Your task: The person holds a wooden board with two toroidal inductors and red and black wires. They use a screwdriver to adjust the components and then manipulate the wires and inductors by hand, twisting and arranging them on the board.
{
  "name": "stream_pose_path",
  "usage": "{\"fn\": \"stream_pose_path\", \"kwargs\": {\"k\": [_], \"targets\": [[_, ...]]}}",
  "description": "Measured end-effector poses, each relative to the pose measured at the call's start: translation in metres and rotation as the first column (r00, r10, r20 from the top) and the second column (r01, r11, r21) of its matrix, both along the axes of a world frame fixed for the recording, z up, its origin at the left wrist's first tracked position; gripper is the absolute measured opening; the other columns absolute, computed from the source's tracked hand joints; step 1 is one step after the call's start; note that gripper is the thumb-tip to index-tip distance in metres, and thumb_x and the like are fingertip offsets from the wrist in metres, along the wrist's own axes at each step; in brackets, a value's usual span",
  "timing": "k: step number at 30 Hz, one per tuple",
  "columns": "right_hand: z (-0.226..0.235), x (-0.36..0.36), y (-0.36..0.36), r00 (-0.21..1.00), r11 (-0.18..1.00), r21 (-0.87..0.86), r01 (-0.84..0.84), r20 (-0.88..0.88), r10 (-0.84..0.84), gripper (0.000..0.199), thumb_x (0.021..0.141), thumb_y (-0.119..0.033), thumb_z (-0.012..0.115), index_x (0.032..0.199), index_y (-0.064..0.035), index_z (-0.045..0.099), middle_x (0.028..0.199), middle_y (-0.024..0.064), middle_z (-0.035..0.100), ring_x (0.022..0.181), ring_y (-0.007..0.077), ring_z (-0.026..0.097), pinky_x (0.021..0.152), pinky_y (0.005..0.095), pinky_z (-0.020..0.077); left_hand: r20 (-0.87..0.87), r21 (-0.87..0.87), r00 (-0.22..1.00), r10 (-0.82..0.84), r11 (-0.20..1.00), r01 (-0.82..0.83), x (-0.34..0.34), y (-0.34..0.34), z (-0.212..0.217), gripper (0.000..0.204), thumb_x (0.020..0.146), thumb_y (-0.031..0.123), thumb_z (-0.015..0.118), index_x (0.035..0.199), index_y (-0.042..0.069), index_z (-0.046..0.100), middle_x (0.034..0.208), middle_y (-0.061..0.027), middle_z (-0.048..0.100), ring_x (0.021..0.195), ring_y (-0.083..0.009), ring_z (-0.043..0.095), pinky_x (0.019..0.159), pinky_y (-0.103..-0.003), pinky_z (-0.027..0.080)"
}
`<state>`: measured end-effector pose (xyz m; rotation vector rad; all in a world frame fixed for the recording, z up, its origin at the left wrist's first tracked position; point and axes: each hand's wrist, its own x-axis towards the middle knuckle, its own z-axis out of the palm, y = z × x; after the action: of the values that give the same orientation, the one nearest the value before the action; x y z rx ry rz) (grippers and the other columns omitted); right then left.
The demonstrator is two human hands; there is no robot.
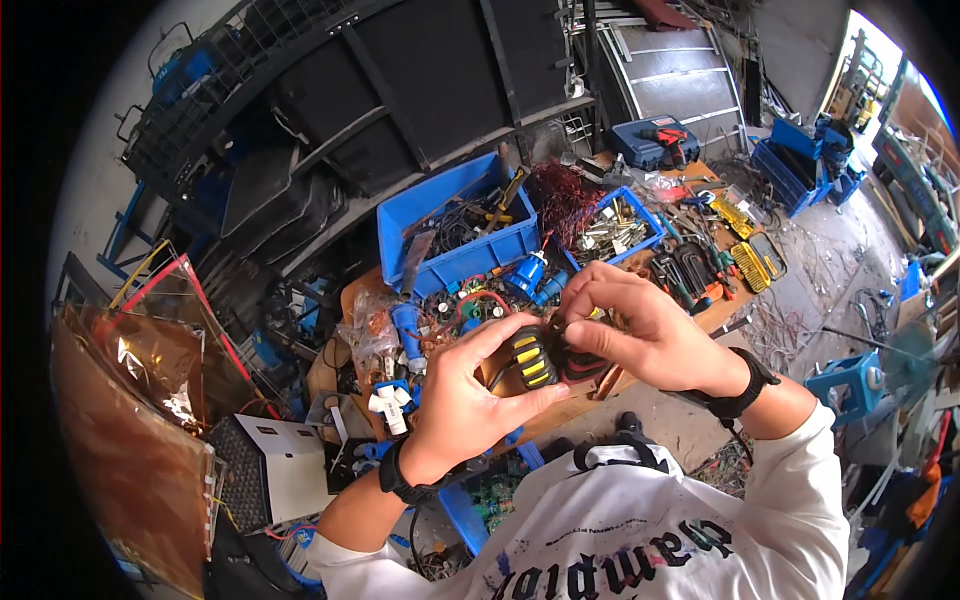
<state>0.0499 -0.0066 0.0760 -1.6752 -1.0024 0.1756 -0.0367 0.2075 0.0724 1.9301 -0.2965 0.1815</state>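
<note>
Above the near edge of the workbench, my left hand grips a toroidal coil, a yellow ring core with thick black windings. Thumb and fingers hold it from its left and lower sides. My right hand is closed at the coil's right side, thumb and fingertips pinched together. What they pinch is too small and covered to make out. Beside the coil, below the right fingers, a dark rounded part with reddish strands shows partly; I cannot tell whether it belongs to the same coil.
A blue crate of cables stands at the back of the bench, beside tangled dark red wire and a blue tray of metal pieces. Hand tools and a yellow bit case lie right. White fittings sit left.
</note>
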Motion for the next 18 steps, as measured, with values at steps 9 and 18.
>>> {"fn": "stream_pose_path", "kwargs": {"k": [9,18], "targets": [[0.016,0.011,0.004,0.892,0.971,-0.226,0.082,0.451,0.030,0.022,0.088,-0.028,0.075,0.089,-0.0073,0.070,0.097,0.0071,0.063,0.100,0.0284,0.058,0.099,0.0438,0.0380,0.046,0.120,0.999,0.018,0.993,-0.023,0.003,-0.005,0.006,0.057,0.072,0.014,0.090,0.120,-0.004,0.065,0.106,-0.0132,0.073,0.095,-0.0182,0.071,0.085,-0.031,0.055],[-0.004,0.008,0.006,0.964,0.951,0.280,0.130,-0.261,-0.055,0.010,0.091,-0.011,0.072,0.085,-0.0024,0.070,0.102,0.0042,0.067,0.095,0.0149,0.061,0.090,0.0304,0.0467,0.017,-0.062,0.999,0.036,0.997,-0.034,0.000,0.000,0.006,0.058,0.072,0.009,0.090,0.122,-0.003,0.064,0.107,-0.0092,0.072,0.095,-0.0128,0.068,0.086,-0.030,0.055]]}}
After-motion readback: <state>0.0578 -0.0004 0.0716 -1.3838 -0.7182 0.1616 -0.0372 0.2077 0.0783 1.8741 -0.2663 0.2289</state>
